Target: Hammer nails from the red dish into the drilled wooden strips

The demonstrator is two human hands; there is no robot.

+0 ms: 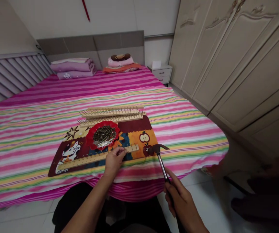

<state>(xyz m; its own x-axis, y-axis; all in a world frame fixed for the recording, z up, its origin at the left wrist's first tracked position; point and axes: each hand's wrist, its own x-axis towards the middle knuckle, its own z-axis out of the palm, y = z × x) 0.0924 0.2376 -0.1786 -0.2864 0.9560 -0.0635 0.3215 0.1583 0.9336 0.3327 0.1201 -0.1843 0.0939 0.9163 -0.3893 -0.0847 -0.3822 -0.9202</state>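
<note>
My right hand (179,195) is wrapped round the dark grip of a claw hammer (162,163). The hammer's head is raised in the air, right of the patterned mat. Over a wooden strip (88,159) on the mat, my left hand (115,159) is closed in a pinch. Whatever is between its fingertips is too small to make out. A few nails stand in the strip's right end, and rows of small marks run along the rest. Just behind the strip, a red scalloped dish (89,139) holds a pile of loose nails (105,135).
Behind the dish lie wooden strips (110,113) bristling with upright nails. Everything rests on a patterned mat (144,124) over a striped bedspread (178,119). Folded bedding (73,68) sits by the headboard. A wardrobe (239,58) lines the right side.
</note>
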